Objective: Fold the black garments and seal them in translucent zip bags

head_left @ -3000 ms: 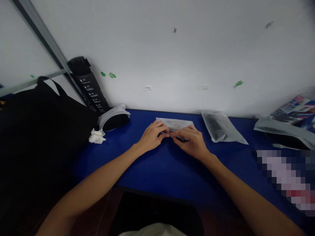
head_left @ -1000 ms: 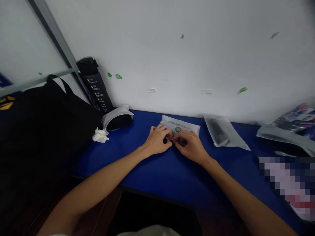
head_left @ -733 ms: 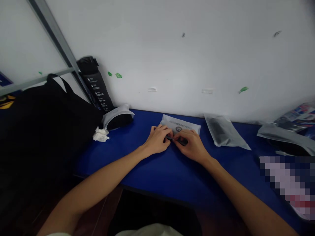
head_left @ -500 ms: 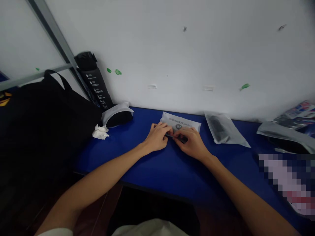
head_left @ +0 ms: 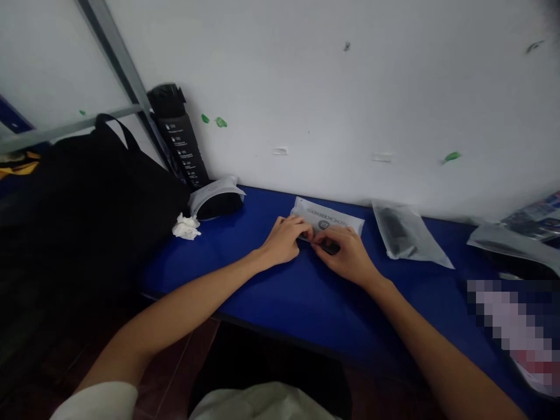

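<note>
From the head view, the printed white pouch (head_left: 326,214) lies flat on the blue table (head_left: 245,286). The left hand (head_left: 284,240) appears to pinch the pouch's near edge, while the right hand (head_left: 345,254) pinches a small dark object (head_left: 331,248) against it; the fingertips nearly meet, hiding the exact grip. Just right of the pouch lies a grey plastic bag (head_left: 406,233). A slipped pinch could tear the thin film or flick the dark object loose.

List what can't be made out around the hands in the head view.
Head view:
- dark item: mostly hidden by the left hand and right hand
- white pouch: lettering partly covered by fingers
- pixelated patch: blurred
- printed packet: cut off by right edge
</note>
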Demonstrator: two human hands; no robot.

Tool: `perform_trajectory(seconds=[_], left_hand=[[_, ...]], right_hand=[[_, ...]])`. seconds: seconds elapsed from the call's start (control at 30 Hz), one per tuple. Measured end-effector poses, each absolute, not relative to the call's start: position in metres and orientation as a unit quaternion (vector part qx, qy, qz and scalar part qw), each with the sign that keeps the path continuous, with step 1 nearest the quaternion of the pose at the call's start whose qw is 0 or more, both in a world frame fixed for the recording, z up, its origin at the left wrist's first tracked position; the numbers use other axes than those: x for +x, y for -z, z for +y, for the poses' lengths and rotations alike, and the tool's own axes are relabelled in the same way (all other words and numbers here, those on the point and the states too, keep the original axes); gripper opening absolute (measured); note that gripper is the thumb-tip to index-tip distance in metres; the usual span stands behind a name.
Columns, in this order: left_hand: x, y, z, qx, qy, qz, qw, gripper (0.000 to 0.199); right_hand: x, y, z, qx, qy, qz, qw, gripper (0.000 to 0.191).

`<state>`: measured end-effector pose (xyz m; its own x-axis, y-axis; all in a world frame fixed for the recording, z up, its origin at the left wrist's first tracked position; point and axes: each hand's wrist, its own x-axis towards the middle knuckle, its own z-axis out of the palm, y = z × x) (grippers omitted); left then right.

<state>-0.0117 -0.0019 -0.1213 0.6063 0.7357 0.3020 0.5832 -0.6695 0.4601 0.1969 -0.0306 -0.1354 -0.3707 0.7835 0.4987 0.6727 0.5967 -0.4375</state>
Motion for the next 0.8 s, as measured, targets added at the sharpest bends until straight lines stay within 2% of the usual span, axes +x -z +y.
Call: perform_trajectory(seconds=[0.27,0.47,0.63,0.8], left_hand=[[-0.012,0.124,0.0,0.876,-0.267,0.366,0.166,0.043],[-0.011,0.123,-0.005,0.873,-0.338,0.347,0.059,0.021],[-0.001,0.126,-0.015,0.901,-0.354,0.25,0.017,0.029],[0.006,0.132,-0.02,0.909,-0.3,0.288,0.018,0.046]], right_hand=[[0.198,0.137,-0.029,-0.437,-0.073,-0.826,0.348,0.007],[0.192,0.135,-0.03,-0.43,-0.035,-0.794,0.43,0.008],[0.188,0.125,-0.031,-0.414,0.009,-0.749,0.518,0.006],[0.19,0.119,-0.033,-0.406,-0.006,-0.74,0.537,0.008]])
